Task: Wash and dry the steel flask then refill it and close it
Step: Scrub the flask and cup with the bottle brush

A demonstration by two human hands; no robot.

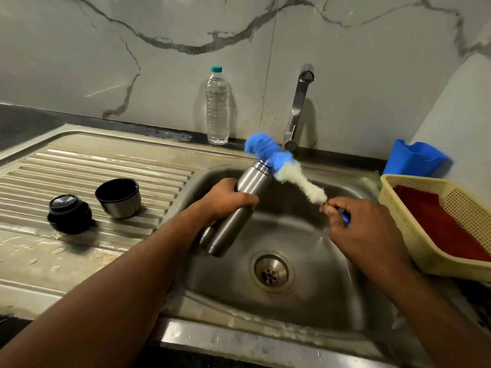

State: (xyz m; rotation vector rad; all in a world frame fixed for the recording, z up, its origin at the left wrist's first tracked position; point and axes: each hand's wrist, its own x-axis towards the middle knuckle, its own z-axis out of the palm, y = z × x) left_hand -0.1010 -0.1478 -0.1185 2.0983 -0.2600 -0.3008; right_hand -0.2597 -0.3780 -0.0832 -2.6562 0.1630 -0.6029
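My left hand (225, 200) wraps around the middle of the steel flask (239, 208), holding it tilted over the sink (305, 288) with its open mouth pointing up toward the tap (299, 102). My right hand (364, 229) pinches the blue handle of the bottle brush (287, 171), whose blue and white bristles lie across the flask's mouth, outside it. On the wet drainboard (79, 166) to the left stand the flask's 2 loose parts, apart from each other: the black stopper (69, 212) and the steel cup (118, 197). A water bottle (217, 107) stands upright behind the sink, against the wall.
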